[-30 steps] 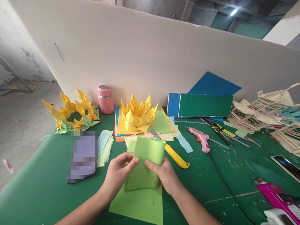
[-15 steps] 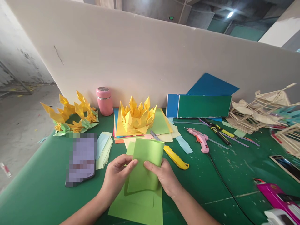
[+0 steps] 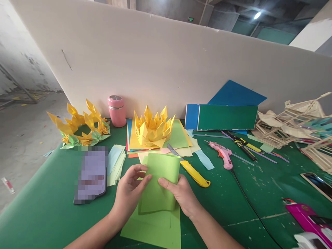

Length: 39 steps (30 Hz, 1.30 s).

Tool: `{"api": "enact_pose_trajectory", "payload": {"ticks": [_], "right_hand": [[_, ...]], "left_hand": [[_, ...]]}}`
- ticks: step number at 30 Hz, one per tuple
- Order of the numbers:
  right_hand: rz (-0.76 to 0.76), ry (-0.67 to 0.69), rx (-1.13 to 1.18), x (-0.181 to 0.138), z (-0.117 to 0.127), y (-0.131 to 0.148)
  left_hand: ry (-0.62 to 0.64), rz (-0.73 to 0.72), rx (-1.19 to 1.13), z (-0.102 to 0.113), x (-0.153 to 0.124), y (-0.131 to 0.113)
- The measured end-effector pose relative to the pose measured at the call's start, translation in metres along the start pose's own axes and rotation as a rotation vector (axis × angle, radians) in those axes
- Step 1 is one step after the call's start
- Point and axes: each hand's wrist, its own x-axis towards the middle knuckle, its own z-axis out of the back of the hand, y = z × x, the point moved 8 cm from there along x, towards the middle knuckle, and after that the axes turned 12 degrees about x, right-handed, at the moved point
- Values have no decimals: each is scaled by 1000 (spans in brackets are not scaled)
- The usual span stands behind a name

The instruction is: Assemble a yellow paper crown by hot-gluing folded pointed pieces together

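A light green sheet of paper (image 3: 161, 193), bent over on itself with a curved right side, is held up in front of me. My right hand (image 3: 181, 193) grips its right side, thumb flat on the front and fingers hidden behind. At its left edge is my left hand (image 3: 133, 185), fingers curled, thumb and forefinger on the paper with a small gap between them. Under both hands lies another green sheet (image 3: 155, 231) on the table. A yellow utility knife (image 3: 195, 174), blade out, rests just beyond my right hand.
On the green table (image 3: 46, 211) stand a yellow folded-paper lotus (image 3: 154, 129), a yellow-green paper crown (image 3: 89, 126) and a pink flask (image 3: 117, 112). A blurred phone (image 3: 90, 176) and paper strips (image 3: 116, 166) lie left. Rightward are a corded pink glue gun (image 3: 223, 154) and stick models (image 3: 282, 126).
My left thumb and forefinger have loosened and drawn slightly left along the paper's edge. The right hand keeps its grip. The view has shifted a little.
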Motion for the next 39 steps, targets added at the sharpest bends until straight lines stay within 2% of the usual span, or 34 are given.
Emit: {"api": "enact_pose_trajectory", "payload": {"ticks": [5, 26, 39], "right_hand": [[-18, -6, 9, -1, -1, 1], [-15, -52, -17, 0, 1, 1], [-35, -61, -14, 1, 3, -1]], "left_hand": [[24, -8, 131, 1, -2, -4], [38, -57, 199, 3, 1, -8], [14, -237, 280, 3, 0, -11]]}}
